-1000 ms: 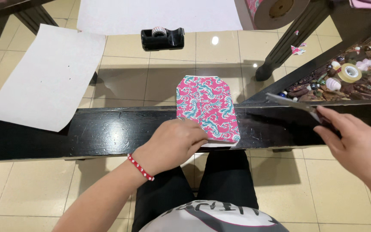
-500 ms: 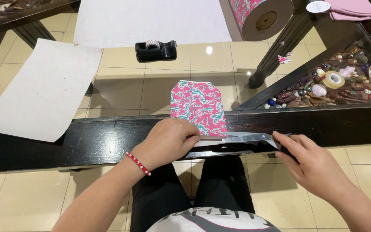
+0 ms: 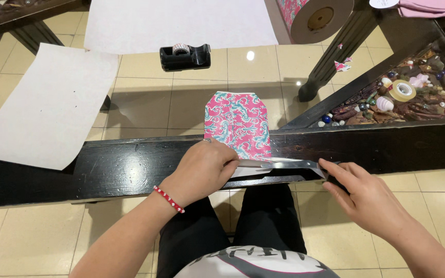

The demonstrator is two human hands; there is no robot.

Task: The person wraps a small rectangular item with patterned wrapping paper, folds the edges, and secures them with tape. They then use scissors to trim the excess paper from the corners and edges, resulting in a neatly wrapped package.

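Note:
A small package (image 3: 238,121) wrapped in pink paper with a teal swirl pattern lies on the glass tabletop, its near end over the dark wooden table rail (image 3: 104,167). My left hand (image 3: 202,170) presses down on that near end, fingers curled over it. A shiny clear strip of tape (image 3: 284,164) runs from my left fingers along the rail to my right hand (image 3: 366,198), which pinches its far end between fingertips.
A black tape dispenser (image 3: 185,55) sits beyond the package. White paper sheets lie at the left (image 3: 47,108) and at the back (image 3: 181,23). A roll of pink wrapping paper (image 3: 318,18) is at the back right. A display compartment with beads and a yellow tape roll (image 3: 403,90) is on the right.
My right hand has come in from the right with the tape strip and lowered it along the rail to the package's near end. My left hand stays on the package.

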